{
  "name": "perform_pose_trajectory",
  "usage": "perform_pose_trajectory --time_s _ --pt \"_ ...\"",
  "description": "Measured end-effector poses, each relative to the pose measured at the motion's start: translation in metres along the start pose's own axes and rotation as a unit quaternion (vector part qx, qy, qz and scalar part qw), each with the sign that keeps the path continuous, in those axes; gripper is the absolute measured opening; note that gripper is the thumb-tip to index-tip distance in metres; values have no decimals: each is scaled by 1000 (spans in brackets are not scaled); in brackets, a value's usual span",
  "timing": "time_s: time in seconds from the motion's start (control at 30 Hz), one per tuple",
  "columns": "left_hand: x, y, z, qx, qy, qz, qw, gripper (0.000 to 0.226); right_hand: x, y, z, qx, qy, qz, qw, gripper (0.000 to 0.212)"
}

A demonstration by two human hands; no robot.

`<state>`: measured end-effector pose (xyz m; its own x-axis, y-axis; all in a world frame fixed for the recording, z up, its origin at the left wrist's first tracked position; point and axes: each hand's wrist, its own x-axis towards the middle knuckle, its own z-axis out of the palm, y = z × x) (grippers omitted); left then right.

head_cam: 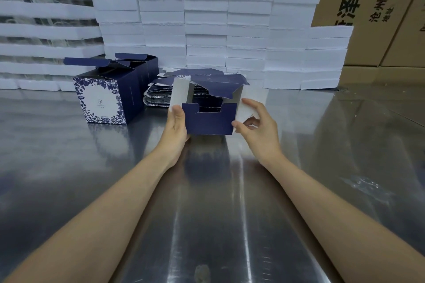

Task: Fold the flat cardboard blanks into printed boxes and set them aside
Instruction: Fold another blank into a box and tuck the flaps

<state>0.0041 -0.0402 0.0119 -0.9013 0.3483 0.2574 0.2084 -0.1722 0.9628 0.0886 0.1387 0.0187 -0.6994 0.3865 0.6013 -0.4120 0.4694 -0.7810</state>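
Two bare hands hold a half-folded box [210, 119] just above a shiny metal table [230, 213], near the middle of the view. It is thin card, dark blue outside and pale grey inside. Its near blue flap has a notch cut in the top edge. Other flaps stick up and out, so the end facing us is not closed.

The left hand [176, 126] grips the left side of the box, thumb curled on the front and a white flap standing above it. The right hand [256, 122] pinches the right white flap between thumb and curled fingers.

Just behind the box lies a pile of flat blanks [161, 96], dark blue with flower print, stacked a bit messy. To the left stands a finished box [103, 99]. Its front is white with blue leaves around the edge, its side is plain dark blue, and its lid flap stands open. Another dark blue box [147, 65] stands touching it at the back, also with its flap up.

Behind all this rises a wall of white foam blocks [207, 18], rough at the edges and stacked in neat rows. Brown cardboard cartons [372, 7] with big black letters stand at the far right.
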Motion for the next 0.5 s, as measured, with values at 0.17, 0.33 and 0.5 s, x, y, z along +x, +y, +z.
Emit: perform_pose_trajectory --time_s 0.17,0.33,0.5 --pt "3 -2 -7 87 52 57 993 40 -2 -3 1 -92 -65 -62 992 72" --pt "5 -1 -4 83 86 66 991 8 3 -16 -3 -299 40 -268 915 40" --pt "3 -3 -4 220 66 93 969 29 3 -27 -11 -271 11 -247 930 40"
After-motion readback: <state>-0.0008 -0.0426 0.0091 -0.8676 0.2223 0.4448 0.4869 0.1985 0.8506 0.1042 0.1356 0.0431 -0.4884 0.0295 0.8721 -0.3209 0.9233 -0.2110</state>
